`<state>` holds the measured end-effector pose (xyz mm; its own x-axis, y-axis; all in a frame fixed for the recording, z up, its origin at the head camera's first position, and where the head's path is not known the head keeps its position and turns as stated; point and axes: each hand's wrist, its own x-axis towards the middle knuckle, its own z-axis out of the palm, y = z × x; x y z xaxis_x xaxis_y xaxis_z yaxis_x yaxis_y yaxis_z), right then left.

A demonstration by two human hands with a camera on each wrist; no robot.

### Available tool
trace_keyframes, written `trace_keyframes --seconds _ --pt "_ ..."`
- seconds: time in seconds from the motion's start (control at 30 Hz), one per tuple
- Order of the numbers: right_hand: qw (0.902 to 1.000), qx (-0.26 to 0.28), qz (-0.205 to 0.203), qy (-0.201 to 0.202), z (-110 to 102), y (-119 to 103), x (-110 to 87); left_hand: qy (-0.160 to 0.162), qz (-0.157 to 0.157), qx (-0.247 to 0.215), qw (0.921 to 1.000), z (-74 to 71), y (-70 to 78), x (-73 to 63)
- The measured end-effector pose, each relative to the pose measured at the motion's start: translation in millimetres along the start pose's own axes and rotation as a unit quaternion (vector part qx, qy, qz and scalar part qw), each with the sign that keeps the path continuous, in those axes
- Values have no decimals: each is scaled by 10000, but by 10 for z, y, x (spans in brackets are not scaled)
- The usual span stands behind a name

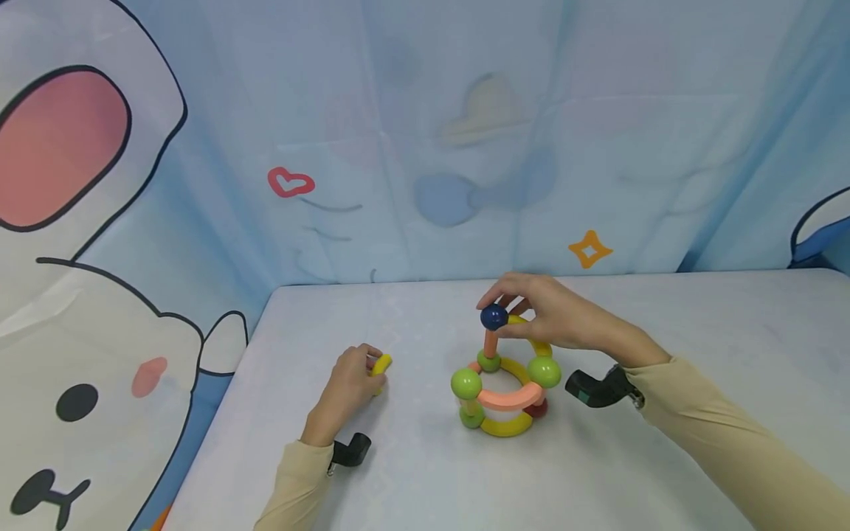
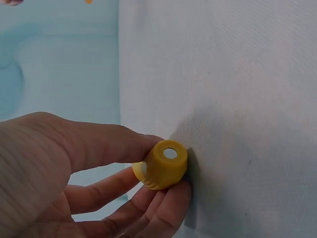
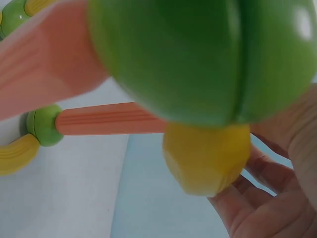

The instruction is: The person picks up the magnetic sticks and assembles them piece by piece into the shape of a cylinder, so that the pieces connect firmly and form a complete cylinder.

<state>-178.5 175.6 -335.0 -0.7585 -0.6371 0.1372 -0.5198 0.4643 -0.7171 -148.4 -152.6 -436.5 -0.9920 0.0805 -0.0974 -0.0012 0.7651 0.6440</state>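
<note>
In the head view, my left hand (image 1: pixel 347 383) holds a short yellow curved rod (image 1: pixel 381 365) near the table surface, left of the structure. The left wrist view shows the thumb and fingers pinching that rod, with a pale round disc on its end. My right hand (image 1: pixel 556 316) grips a dark blue ball (image 1: pixel 494 317) at the top of the structure, above an upright orange rod (image 1: pixel 490 344). A yellow curved rod (image 1: pixel 541 348) runs beside that hand to a large green ball (image 1: pixel 544 372). In the right wrist view, a green ball (image 3: pixel 183 59) hides much of the grip.
The structure's lower part has a green ball (image 1: pixel 466 384), an orange curved rod (image 1: pixel 508 399), a yellow curved rod (image 1: pixel 507 425) and a dark red ball (image 1: pixel 538 408). It stands on a white table (image 1: pixel 412 479). A blue printed curtain (image 1: pixel 398 96) hangs behind.
</note>
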Motion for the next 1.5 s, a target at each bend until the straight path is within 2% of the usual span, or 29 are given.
trace_keyframes --seconds 0.33,0.53,0.7,0.83,0.97,1.2,1.37,1.5 --pt "9991 -351 -243 -78 -33 -15 -30 -62 223 30 9997 1 58 -4" --pt "9982 -446 -345 -221 -43 -9 -44 -160 226 -162 9995 0 137 -8" --pt "9968 -559 -386 -418 -62 -25 -36 -218 316 -240 9990 -22 275 -13" --pt "9961 -642 -371 -479 -66 -31 -30 -415 322 -474 9975 -50 400 -20" --pt "9963 -687 -324 -391 -51 -29 -30 -544 409 -668 9954 -85 523 -35" --pt "9993 -294 -89 -190 -11 -23 -29 -514 938 -986 9894 -158 795 -24" --pt "9999 -106 -35 -117 16 -23 -19 -671 1056 -1289 9837 -160 956 10" --pt "9999 -144 -58 -62 36 -17 -8 -851 1128 -1288 9815 -138 1035 23"
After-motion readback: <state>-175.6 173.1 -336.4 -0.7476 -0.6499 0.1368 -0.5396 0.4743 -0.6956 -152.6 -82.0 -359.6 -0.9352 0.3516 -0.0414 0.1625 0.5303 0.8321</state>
